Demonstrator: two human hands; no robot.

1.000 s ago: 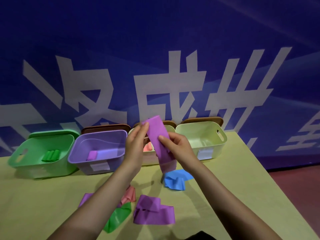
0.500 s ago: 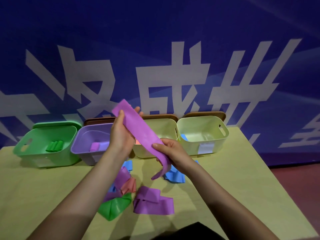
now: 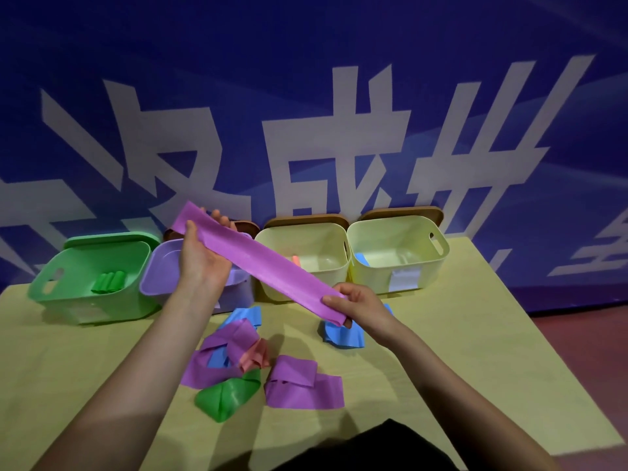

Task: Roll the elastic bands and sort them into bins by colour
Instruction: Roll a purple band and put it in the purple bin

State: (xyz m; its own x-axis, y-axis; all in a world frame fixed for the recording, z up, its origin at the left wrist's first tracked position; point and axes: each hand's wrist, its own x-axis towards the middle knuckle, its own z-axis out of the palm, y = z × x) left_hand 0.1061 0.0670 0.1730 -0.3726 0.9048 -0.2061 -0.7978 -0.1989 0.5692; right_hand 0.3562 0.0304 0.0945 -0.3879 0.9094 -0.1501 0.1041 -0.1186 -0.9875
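Yellow table [image 3: 475,334] below; my left hand [image 3: 200,263] and right hand [image 3: 360,305] pinch the purple band [image 3: 268,266] flat between fingertips; next I'd roll from the right-hand end

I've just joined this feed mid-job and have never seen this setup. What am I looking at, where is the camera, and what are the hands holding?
There is no machine here: a person works with bare hands, and the single camera sits on their head, looking forward and down. The left hand and right hand each grip one end of a long purple band, held out flat above the yellow-green table. Along the back stand four bins: a green bin with rolled green bands, a purple bin, and two pale yellow bins. Loose on the table lie more purple bands, blue bands, a pink band and a green band, not yet rolled.
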